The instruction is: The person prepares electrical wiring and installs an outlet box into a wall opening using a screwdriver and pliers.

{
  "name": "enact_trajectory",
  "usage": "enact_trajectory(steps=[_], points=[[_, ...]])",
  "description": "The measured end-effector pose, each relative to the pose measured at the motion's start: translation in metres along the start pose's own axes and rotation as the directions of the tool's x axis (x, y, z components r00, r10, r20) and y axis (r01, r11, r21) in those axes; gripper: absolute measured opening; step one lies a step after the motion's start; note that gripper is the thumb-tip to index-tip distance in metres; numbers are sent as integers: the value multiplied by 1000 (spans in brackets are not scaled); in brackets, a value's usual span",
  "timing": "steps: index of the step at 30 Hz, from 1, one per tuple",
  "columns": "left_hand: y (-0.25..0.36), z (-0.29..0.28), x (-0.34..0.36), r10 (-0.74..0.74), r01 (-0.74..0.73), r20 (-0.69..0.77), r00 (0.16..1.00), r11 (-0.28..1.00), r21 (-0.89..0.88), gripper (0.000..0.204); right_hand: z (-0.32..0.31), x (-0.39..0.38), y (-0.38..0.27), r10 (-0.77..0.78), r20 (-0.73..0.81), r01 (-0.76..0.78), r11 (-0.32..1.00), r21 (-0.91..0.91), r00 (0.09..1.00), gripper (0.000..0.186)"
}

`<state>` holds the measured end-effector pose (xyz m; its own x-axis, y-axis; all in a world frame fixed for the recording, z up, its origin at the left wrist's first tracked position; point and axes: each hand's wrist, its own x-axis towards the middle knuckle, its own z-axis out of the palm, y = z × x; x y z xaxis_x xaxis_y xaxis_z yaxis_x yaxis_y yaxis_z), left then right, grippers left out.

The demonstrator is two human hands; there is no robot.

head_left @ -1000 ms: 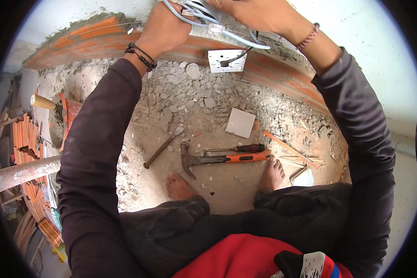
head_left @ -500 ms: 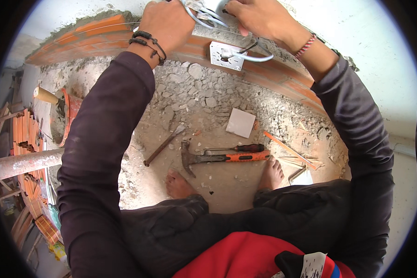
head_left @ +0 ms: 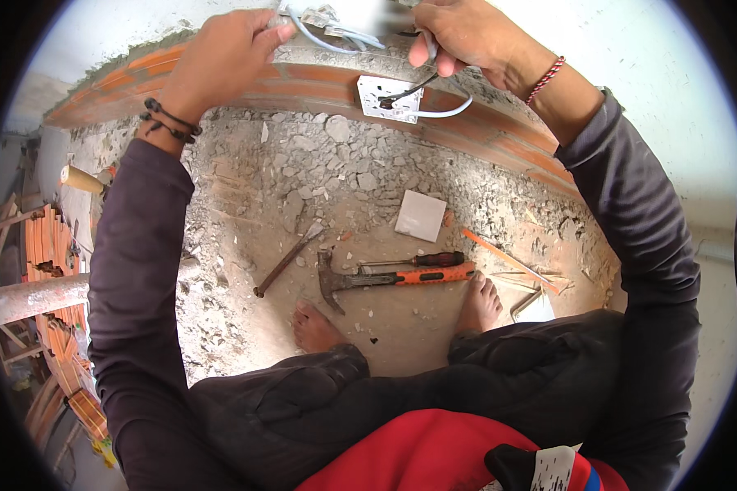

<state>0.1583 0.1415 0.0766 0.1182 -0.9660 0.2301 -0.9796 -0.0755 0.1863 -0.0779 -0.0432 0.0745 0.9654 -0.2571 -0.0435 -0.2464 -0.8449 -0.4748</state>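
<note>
My left hand is at the upper left with its thumb and fingers drawn together. Whatever they pinch, if anything, is too small to make out. Just right of those fingertips are loose grey cables with pale clear ends, at a blurred white spot on the wall. At the upper right my right hand curls its fingers round a cable. Below it, a white square wall plate hangs in front of the brick, with a black wire and a light grey cable running to it.
Broken rubble lies along the brick strip of the wall. On the floor are a claw hammer, a screwdriver, a chisel, a white tile and an orange strip. Bricks and a pole stand left.
My left hand has moved left, away from the cables. The right hand stays near its place with its fingers turned lower, and the wall plate has shifted slightly left.
</note>
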Motion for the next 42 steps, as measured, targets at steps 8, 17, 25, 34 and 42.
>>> enact_trajectory(steps=[8, 17, 25, 34, 42], points=[[19, 60, -2, -213, 214, 53, 976, 977, -15, 44, -5, -5, -41, 445, 19, -362, 702, 613, 895, 28], [31, 69, 25, -173, 166, -175, 969, 985, -55, 33, 16, -14, -9, 577, 122, -385, 359, 850, 808, 38], [8, 100, 40, -92, 40, -247, 965, 977, -208, 28, -13, -7, -7, 383, 107, -354, 662, 661, 918, 44], [12, 94, 41, -362, 249, -258, 896, 890, -383, 33, 6, -28, -2, 540, 69, -294, 341, 893, 839, 35], [3, 98, 40, -308, 217, -26, 951, 725, -654, 27, 1, -15, 8, 468, 79, -286, 389, 876, 880, 30]])
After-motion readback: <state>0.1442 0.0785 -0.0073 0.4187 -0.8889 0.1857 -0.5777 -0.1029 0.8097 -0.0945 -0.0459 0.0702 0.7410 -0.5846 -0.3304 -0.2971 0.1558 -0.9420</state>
